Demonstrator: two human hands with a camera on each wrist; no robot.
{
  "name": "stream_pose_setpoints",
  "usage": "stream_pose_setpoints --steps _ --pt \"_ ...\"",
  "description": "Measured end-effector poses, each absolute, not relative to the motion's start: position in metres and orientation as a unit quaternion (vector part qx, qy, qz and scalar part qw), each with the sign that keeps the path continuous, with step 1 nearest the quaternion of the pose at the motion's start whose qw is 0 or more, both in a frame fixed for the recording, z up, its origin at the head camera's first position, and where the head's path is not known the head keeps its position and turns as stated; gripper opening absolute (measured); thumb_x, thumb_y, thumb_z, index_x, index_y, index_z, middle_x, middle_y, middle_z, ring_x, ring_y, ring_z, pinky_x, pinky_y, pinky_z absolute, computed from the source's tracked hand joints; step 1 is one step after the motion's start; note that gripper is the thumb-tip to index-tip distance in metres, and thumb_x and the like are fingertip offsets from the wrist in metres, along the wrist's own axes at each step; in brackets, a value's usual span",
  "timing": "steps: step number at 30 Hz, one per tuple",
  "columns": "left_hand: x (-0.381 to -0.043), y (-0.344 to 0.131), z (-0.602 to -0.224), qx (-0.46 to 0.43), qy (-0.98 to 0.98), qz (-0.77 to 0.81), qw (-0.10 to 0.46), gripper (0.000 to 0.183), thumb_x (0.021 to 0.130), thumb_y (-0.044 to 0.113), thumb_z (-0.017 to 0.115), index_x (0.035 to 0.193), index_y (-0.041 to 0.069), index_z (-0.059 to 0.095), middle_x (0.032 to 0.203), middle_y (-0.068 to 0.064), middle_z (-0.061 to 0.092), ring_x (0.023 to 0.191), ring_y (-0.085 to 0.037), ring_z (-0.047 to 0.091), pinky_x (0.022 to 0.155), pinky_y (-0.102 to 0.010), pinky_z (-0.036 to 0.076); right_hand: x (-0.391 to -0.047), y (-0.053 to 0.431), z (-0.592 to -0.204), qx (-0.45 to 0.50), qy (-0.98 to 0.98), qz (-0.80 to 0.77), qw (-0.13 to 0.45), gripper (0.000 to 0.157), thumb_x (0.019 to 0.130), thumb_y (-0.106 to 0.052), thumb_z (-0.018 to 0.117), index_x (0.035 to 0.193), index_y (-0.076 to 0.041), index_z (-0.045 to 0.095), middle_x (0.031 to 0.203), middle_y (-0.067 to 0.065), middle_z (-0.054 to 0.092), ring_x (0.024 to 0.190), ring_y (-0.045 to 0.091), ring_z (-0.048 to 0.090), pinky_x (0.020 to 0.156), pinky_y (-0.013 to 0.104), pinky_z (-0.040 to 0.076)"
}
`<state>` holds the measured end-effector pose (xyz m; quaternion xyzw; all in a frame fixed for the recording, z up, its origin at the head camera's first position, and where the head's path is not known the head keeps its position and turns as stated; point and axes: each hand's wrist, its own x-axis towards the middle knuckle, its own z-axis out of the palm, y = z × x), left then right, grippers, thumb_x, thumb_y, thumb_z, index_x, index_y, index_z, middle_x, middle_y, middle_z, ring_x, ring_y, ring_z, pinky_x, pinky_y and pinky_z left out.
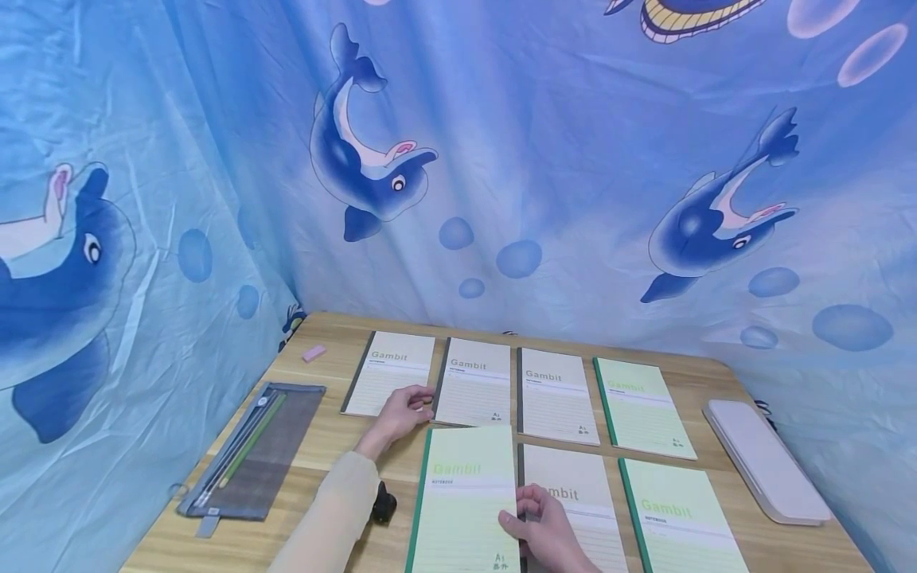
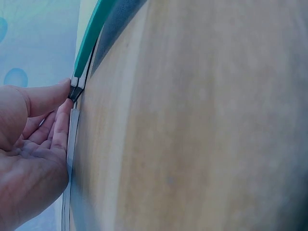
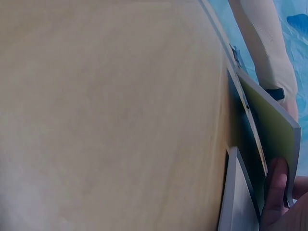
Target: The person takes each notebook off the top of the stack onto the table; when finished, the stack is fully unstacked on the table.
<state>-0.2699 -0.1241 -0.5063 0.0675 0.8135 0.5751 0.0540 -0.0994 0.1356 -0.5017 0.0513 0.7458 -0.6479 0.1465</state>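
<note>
In the head view my right hand (image 1: pixel 548 525) grips the right edge of a pale green notebook (image 1: pixel 466 493) with a green spine. The right wrist view shows this notebook (image 3: pixel 272 118) raised off the table, fingers beneath it. My left hand (image 1: pixel 403 410) is at the lower left corner of a white notebook (image 1: pixel 474 390) in the back row. Thumb and finger of the left hand (image 2: pixel 36 130) pinch its dark spine end in the left wrist view. Partly behind the right hand lies another white notebook (image 1: pixel 573 461).
White notebooks (image 1: pixel 397 370) (image 1: pixel 555 390) and green notebooks (image 1: pixel 645 406) (image 1: pixel 680 509) lie in rows on the wooden table (image 1: pixel 322 454). At left are a mesh pencil pouch (image 1: pixel 294 454) and a pink eraser (image 1: pixel 314 352). A white case (image 1: pixel 766 461) lies at right; a patterned curtain (image 1: pixel 501 159) hangs behind.
</note>
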Motion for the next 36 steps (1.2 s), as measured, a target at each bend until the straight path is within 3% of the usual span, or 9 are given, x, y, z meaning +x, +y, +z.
stream_pose_setpoints --steps 11,21,29,36 --pt "-0.27 -0.124 -0.505 0.054 0.813 0.576 0.066 0.045 0.086 -0.005 0.07 0.13 -0.004 0.059 0.128 -0.018 0.063 0.122 -0.033 0.058 0.108 -0.043 0.046 -0.093 0.13 -0.505 0.039 0.752 -0.641 0.15 0.041 0.089 -0.013 0.074 0.115 0.01 0.053 0.082 0.001 0.065 0.066 0.015 0.064 0.054 0.032 0.06" --pt "-0.269 -0.125 -0.504 0.065 0.816 0.571 0.059 0.045 0.086 -0.005 0.07 0.129 -0.006 0.059 0.127 -0.02 0.063 0.121 -0.035 0.058 0.107 -0.044 0.046 -0.088 0.13 -0.505 0.026 0.776 -0.612 0.148 0.053 0.088 -0.021 0.077 0.118 0.013 0.049 0.063 -0.001 0.06 0.045 0.007 0.051 0.044 0.02 0.048" --pt "-0.27 -0.124 -0.506 0.065 0.817 0.571 0.056 0.045 0.085 -0.007 0.07 0.129 -0.007 0.059 0.126 -0.021 0.064 0.121 -0.036 0.058 0.106 -0.044 0.047 -0.088 0.133 -0.503 -0.021 0.808 -0.573 0.136 0.053 0.089 -0.022 0.076 0.117 0.015 0.05 0.058 -0.003 0.054 0.043 0.008 0.049 0.045 0.024 0.05" --pt "-0.269 -0.124 -0.505 0.068 0.815 0.573 0.057 0.045 0.085 -0.008 0.069 0.129 -0.007 0.059 0.127 -0.021 0.063 0.121 -0.036 0.058 0.106 -0.045 0.047 -0.086 0.135 -0.505 -0.02 0.808 -0.569 0.155 0.057 0.091 -0.027 0.074 0.121 0.014 0.048 0.059 -0.003 0.053 0.044 0.008 0.047 0.043 0.023 0.045"
